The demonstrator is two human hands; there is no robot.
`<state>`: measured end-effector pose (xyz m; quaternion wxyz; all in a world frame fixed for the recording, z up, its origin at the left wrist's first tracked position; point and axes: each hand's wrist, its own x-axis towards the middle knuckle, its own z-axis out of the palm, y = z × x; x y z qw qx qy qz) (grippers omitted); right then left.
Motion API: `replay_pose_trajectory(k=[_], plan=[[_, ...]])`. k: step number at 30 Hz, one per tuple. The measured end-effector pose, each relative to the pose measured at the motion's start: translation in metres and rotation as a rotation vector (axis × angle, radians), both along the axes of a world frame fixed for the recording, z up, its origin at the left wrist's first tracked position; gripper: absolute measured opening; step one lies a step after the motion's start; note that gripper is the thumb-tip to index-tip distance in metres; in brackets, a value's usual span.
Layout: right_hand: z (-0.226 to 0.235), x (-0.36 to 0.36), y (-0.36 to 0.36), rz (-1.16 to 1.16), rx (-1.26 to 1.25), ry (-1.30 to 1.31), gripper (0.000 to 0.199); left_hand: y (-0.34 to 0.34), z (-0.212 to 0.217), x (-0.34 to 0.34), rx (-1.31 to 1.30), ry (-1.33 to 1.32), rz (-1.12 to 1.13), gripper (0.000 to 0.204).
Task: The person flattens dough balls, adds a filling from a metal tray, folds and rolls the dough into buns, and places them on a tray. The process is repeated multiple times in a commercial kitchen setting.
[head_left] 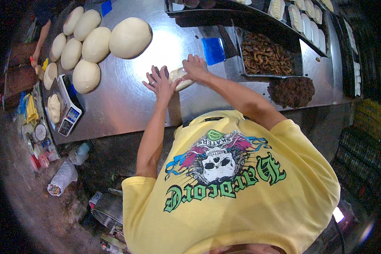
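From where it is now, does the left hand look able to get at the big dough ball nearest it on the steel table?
Probably yes. The left hand rests by the small dough piece, and only bare steel table lies between it and the big dough ball.

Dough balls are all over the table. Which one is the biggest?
The biggest dough ball is the one at the right end of the group, closest to the hands. The others beside it, toward the left, are smaller and more oval.
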<state>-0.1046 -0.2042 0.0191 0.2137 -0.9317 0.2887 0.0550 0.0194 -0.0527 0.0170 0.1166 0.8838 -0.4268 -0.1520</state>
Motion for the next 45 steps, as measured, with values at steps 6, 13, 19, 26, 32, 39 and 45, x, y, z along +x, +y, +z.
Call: replay_pose_trajectory(k=[6,13,19,26,32,39,45], plan=[[-0.001,-0.030,-0.017,-0.009,0.030,-0.252,0.056,0.009,-0.022,0.014,-0.005,0.042,0.026,0.110],[-0.016,-0.010,-0.014,0.019,-0.056,-0.390,0.060,-0.007,-0.024,0.021,-0.134,0.022,0.063,0.109],[-0.010,0.007,-0.015,-0.121,-0.043,-0.321,0.057,-0.016,-0.020,0.030,-0.140,0.086,0.158,0.107],[-0.019,0.012,-0.021,-0.115,-0.064,-0.301,0.050,-0.008,-0.021,0.031,-0.100,0.022,0.158,0.099],[-0.013,0.000,-0.033,-0.076,0.051,-0.341,0.032,-0.005,-0.011,0.037,-0.191,-0.070,0.147,0.076],[-0.015,-0.044,-0.003,0.192,0.371,-0.380,0.028,0.015,-0.019,0.000,-0.320,0.147,-0.378,0.023],[0.004,-0.007,-0.004,-0.004,0.200,-0.111,0.032,-0.014,0.004,0.006,0.068,0.043,-0.096,0.050]])
